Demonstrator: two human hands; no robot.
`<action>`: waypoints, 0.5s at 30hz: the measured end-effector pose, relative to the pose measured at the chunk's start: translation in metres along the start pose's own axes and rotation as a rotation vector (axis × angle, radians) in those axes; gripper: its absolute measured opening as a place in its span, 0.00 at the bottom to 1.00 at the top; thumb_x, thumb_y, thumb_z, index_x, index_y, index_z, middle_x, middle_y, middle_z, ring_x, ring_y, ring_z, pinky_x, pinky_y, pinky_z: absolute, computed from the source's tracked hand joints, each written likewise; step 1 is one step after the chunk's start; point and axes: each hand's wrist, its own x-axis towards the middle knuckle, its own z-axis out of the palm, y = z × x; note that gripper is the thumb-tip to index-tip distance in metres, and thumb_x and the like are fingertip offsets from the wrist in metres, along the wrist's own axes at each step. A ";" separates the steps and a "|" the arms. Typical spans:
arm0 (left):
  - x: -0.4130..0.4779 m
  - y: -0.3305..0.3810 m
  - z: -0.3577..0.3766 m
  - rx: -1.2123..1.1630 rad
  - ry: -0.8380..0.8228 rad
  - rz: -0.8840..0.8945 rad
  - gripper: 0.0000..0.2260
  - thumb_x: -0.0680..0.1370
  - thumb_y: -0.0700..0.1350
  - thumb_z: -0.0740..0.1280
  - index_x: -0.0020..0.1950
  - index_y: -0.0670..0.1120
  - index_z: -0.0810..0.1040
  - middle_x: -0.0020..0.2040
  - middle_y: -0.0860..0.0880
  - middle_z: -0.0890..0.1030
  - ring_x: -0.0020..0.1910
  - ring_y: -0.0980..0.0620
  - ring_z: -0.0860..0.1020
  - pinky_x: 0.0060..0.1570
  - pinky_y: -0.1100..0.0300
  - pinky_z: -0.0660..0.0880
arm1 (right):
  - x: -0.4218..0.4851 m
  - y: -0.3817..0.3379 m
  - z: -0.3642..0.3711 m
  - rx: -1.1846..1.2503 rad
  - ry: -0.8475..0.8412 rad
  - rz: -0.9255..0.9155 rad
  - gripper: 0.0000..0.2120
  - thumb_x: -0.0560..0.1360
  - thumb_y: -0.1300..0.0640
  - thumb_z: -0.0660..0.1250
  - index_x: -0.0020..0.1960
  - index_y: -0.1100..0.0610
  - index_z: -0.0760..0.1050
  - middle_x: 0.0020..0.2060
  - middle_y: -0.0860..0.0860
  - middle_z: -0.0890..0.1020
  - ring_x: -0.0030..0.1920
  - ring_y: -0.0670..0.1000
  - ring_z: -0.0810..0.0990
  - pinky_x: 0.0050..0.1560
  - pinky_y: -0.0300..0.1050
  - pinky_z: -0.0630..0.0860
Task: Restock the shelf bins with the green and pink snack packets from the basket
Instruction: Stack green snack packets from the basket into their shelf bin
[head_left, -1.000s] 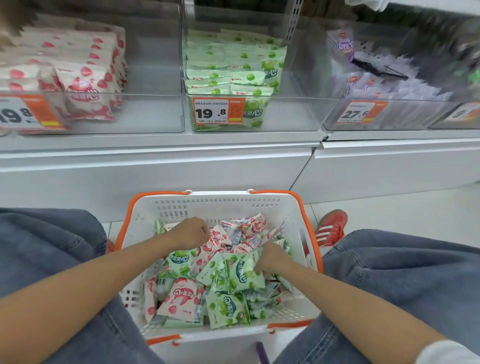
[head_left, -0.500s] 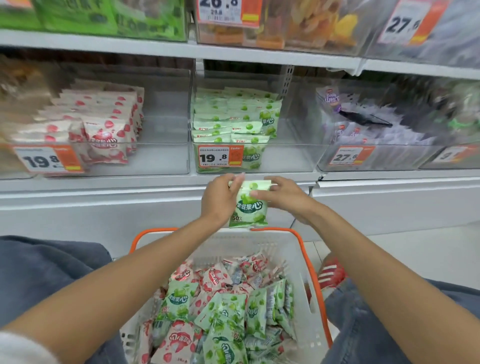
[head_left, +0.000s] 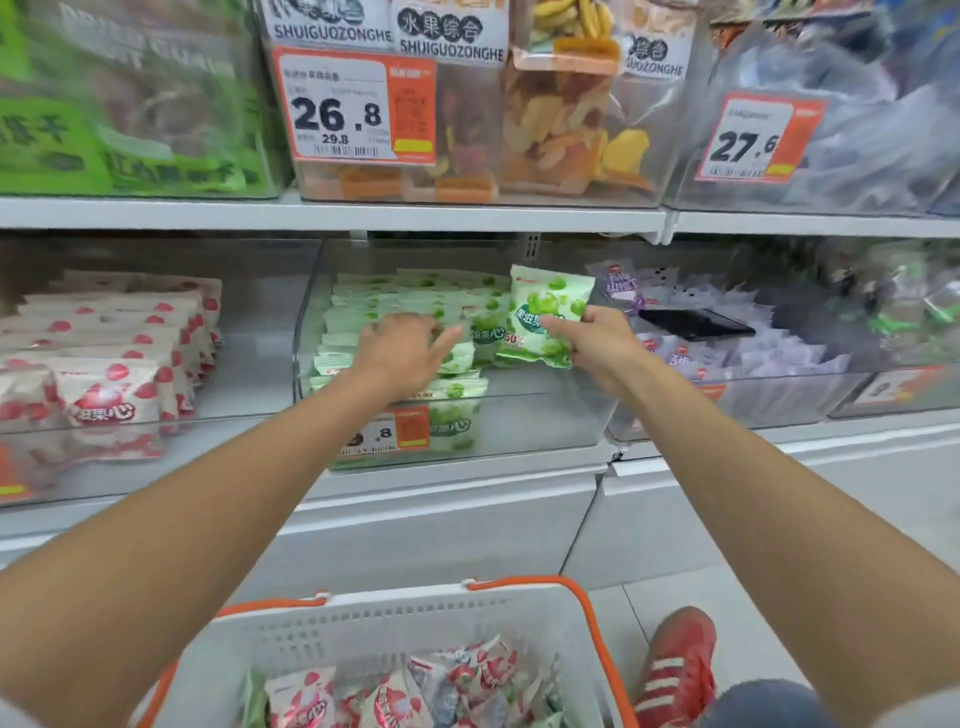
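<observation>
White plastic basket (head_left: 395, 623) with orange handles sits nearest, pink snack packets (head_left: 384, 696) piled inside, a red sneaker (head_left: 675, 670) on the floor just right of it. Further up, both arms reach into the clear middle bin (head_left: 545, 415). Left hand (head_left: 400, 353) lies with fingers spread loosely on the stacked green packets (head_left: 415, 296). Right hand (head_left: 597, 343) pinches one green snack packet (head_left: 545, 317) upright above the bin's right side. Pink stock fills the left bin (head_left: 249, 364).
</observation>
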 end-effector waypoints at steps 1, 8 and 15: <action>0.002 -0.006 0.004 0.053 -0.041 -0.018 0.27 0.81 0.64 0.49 0.66 0.49 0.75 0.63 0.47 0.79 0.63 0.45 0.74 0.66 0.44 0.65 | 0.017 0.006 0.002 -0.055 -0.007 0.015 0.11 0.72 0.60 0.74 0.50 0.65 0.80 0.50 0.59 0.84 0.44 0.53 0.81 0.45 0.46 0.78; -0.005 -0.013 0.009 0.046 0.092 0.022 0.21 0.83 0.58 0.50 0.53 0.49 0.79 0.49 0.50 0.81 0.52 0.48 0.77 0.63 0.48 0.64 | 0.099 0.051 0.040 -0.487 -0.219 0.123 0.29 0.67 0.61 0.78 0.66 0.62 0.74 0.60 0.53 0.80 0.57 0.52 0.80 0.60 0.41 0.75; -0.004 -0.018 0.013 0.040 0.130 0.048 0.21 0.82 0.59 0.49 0.45 0.50 0.76 0.44 0.51 0.79 0.48 0.49 0.76 0.63 0.48 0.66 | 0.123 0.054 0.062 -0.742 -0.204 0.029 0.39 0.59 0.53 0.83 0.66 0.57 0.72 0.61 0.51 0.79 0.61 0.53 0.77 0.64 0.46 0.73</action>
